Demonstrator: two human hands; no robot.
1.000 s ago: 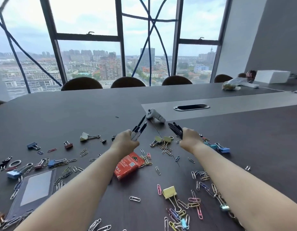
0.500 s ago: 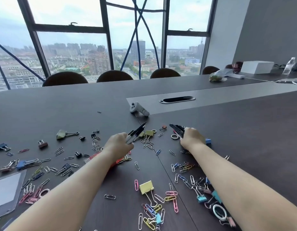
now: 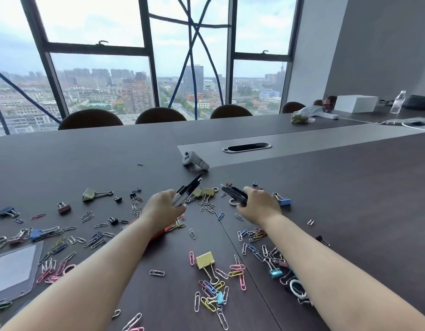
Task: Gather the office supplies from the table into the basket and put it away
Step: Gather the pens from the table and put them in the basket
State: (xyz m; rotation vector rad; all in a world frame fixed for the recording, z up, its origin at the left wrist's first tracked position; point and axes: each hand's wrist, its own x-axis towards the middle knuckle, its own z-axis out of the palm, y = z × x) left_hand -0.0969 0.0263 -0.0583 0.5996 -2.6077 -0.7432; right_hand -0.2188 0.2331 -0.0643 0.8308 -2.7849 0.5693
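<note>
I'm looking across a long dark conference tabletop (image 3: 350, 199) toward tall windows and a row of chair backs on its far edge.

The fingers (image 3: 169, 195) of my left hand (image 3: 162, 209) are curled closed around a small bundle of black pens (image 3: 188, 188), whose tips fan up and away toward the far edge. The fingers of my right hand (image 3: 258, 204) are wrapped around a second bundle of dark pens (image 3: 234, 193), pointing left toward the other bundle; the two bundles sit near each other but apart, above the middle of the tabletop.

Just beyond the hands lie two yellow-green binder clips (image 3: 204, 192) and a white ring. Farther out, a grey handheld controller (image 3: 194, 160) rests beside the pale inset panel with the cable slot (image 3: 246, 147). Closer to me, a yellow binder clip (image 3: 205, 260) sits among coloured paper clips (image 3: 211, 292); more paper clips and binder clips spread toward the left edge, where a clear plastic sleeve (image 3: 14, 268) lies. A red box (image 3: 159, 232) is mostly hidden under my left forearm.

I see no basket anywhere in view, so I cannot tell where it is. I judge the job barely begun: only the pens are in hand, nothing is visibly gathered into a basket, and nearly all the clips are left on the tabletop. Putting the basket away is far off.
</note>
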